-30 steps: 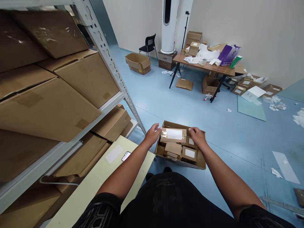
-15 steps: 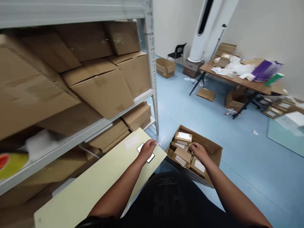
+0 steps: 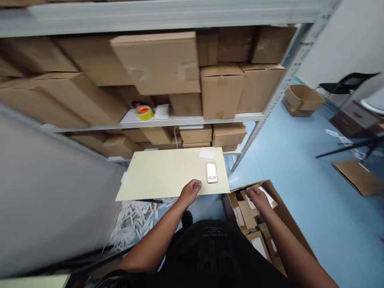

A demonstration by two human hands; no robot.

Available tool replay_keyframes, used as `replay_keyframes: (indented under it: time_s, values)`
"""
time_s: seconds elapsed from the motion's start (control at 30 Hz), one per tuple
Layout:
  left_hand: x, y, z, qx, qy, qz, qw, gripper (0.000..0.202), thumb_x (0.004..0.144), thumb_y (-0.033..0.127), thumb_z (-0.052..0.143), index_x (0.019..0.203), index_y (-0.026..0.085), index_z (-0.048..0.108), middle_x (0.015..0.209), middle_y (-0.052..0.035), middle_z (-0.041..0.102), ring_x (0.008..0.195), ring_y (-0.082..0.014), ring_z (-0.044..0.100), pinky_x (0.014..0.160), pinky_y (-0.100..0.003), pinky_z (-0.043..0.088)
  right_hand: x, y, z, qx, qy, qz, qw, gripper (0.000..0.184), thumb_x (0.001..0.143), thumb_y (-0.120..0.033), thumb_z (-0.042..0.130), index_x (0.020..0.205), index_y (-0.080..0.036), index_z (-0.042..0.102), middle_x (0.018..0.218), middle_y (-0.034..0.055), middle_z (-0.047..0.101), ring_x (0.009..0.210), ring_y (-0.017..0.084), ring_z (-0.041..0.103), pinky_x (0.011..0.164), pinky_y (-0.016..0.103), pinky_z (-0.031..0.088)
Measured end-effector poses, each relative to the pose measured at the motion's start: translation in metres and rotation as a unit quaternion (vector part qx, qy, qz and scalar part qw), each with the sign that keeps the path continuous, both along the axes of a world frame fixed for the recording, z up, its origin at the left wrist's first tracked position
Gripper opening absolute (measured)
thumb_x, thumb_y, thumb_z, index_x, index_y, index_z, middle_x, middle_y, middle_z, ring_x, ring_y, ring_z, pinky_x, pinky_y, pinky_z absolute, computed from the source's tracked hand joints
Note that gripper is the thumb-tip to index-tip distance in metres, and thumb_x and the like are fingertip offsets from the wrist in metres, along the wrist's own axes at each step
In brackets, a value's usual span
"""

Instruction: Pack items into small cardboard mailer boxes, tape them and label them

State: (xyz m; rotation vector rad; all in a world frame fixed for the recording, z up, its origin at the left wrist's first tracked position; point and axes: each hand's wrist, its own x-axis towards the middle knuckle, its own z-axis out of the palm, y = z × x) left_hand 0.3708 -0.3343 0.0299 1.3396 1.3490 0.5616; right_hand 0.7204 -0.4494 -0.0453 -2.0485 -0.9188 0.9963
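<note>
My left hand (image 3: 191,191) is over the front edge of the pale yellow tabletop (image 3: 162,172). Its fingers are curled with the thumb pressed to them; anything inside is too small to make out. Just right of it lies a phone (image 3: 211,173) with a bright screen, and behind that a white paper slip (image 3: 207,154). My right hand (image 3: 258,199) hangs over a large open carton (image 3: 295,224) on the floor, its fingers bent together and their contents hidden. Inside the carton, small brown boxes (image 3: 247,214) with white labels are packed together.
A metal shelving rack (image 3: 168,122) full of brown cartons rises behind the tabletop. A roll of yellow tape (image 3: 144,112) sits on its middle shelf. Shredded paper strips (image 3: 135,220) are heaped at lower left. Flattened cardboard (image 3: 358,177) and an open carton (image 3: 303,100) lie on the blue floor.
My view has swung left toward the rack. My left hand has moved off the phone to the tabletop's front edge. My right hand is still above the carton.
</note>
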Motion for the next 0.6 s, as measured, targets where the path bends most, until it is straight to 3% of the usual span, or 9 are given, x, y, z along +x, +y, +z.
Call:
replay_keyframes:
  time_s: [0.13,0.3,0.47,0.6]
  values:
    - [-0.048,-0.028,0.006,0.017,-0.01,0.073,0.997,0.036,0.083,0.046,0.062,0.105,0.019,0.071,0.102,-0.0072,0.073,0.095,-0.0235,0.068,0.084,-0.034,0.052,-0.028,0.027,0.008,0.005,0.042,0.043,0.998,0.041,0.078,-0.057,0.059,0.091,-0.02,0.072,0.08,0.0056,0.074,0.082,0.026,0.071,0.071,0.034,0.054]
    - [-0.118,-0.059,0.01,0.037,-0.016,0.162,0.986,0.035,0.082,0.045,0.062,0.103,0.019,0.07,0.102,-0.0075,0.073,0.096,-0.0234,0.068,0.084,-0.034,0.052,-0.089,0.056,0.029,0.022,0.071,0.095,0.993,0.038,0.076,-0.053,0.063,0.092,-0.02,0.072,0.093,0.0071,0.076,0.085,0.025,0.073,0.07,0.032,0.054]
    - [-0.202,-0.098,0.009,0.051,-0.023,0.217,0.974,0.035,0.081,0.043,0.064,0.105,0.019,0.071,0.102,-0.0073,0.075,0.097,-0.0243,0.069,0.088,-0.036,0.053,-0.177,0.072,0.039,0.024,0.07,0.144,0.987,0.038,0.075,-0.052,0.064,0.093,-0.019,0.072,0.093,0.0091,0.076,0.087,0.026,0.073,0.069,0.032,0.055]
    - [-0.282,-0.125,-0.003,0.068,-0.037,0.262,0.962,0.033,0.08,0.043,0.066,0.102,0.019,0.07,0.101,-0.0079,0.074,0.097,-0.0244,0.069,0.09,-0.037,0.053,-0.262,0.082,0.043,0.027,0.068,0.178,0.981,0.039,0.076,-0.051,0.064,0.096,-0.019,0.072,0.098,0.0096,0.076,0.09,0.026,0.074,0.072,0.032,0.056]
